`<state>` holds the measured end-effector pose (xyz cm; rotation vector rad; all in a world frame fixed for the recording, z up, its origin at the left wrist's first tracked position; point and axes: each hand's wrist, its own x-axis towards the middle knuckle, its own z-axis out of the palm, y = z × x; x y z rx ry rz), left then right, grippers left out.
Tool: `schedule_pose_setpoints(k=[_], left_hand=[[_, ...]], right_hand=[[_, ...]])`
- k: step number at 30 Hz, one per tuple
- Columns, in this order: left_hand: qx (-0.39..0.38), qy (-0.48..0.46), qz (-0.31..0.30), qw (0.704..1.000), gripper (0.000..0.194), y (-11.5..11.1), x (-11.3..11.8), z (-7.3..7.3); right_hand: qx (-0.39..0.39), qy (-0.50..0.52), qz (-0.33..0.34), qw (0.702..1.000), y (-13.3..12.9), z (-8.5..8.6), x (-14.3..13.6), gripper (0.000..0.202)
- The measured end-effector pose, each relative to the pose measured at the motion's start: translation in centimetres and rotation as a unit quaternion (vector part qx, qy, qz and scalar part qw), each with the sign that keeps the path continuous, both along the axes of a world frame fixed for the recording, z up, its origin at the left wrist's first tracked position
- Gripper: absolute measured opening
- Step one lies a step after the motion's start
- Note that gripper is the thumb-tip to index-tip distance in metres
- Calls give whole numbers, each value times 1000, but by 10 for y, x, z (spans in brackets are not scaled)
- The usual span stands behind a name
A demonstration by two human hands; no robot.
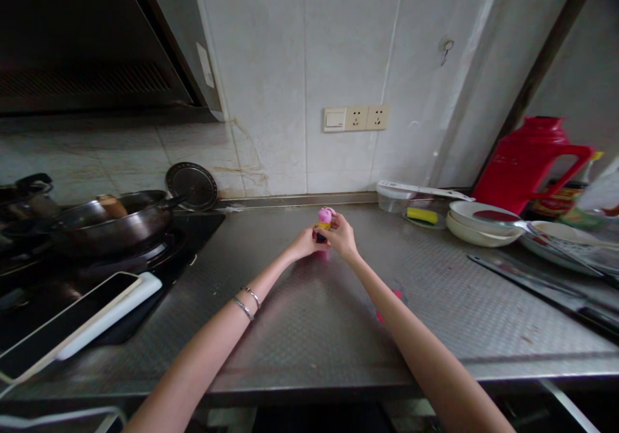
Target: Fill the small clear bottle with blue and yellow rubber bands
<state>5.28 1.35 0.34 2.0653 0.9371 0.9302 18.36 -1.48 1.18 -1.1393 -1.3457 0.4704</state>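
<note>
Both hands meet over the middle of the metal counter around a small toy figure (pixel 325 216) with a pink top, a yellow middle and a dark lower part. My left hand (pixel 304 243) closes on its lower part from the left. My right hand (pixel 343 235) grips it from the right, thumb and fingers at its side. The figure's base is partly hidden by my fingers. Beside my right forearm lies a small bright pink piece (pixel 397 294), partly covered by the arm.
To the left, a steel pan (pixel 111 223) sits on the black stove, with a phone-like device (pixel 91 317) in front. A round dark lid (pixel 192 186) leans on the wall. At right are a yellow sponge (pixel 422 216), bowls (pixel 478 230), a knife (pixel 527 289) and a red thermos (pixel 525 165).
</note>
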Motion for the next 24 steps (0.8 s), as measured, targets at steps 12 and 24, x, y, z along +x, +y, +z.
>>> schedule_pose_setpoints(k=[12,24], left_hand=[[-118,23,12,993,44,22,-17,-5],[-80,17,19,996,26,23,-17,-7]], right_hand=[[-1,-30,-201,979,-14,5,166,67],[-28,-95,-248,964,-46,1,208,68]])
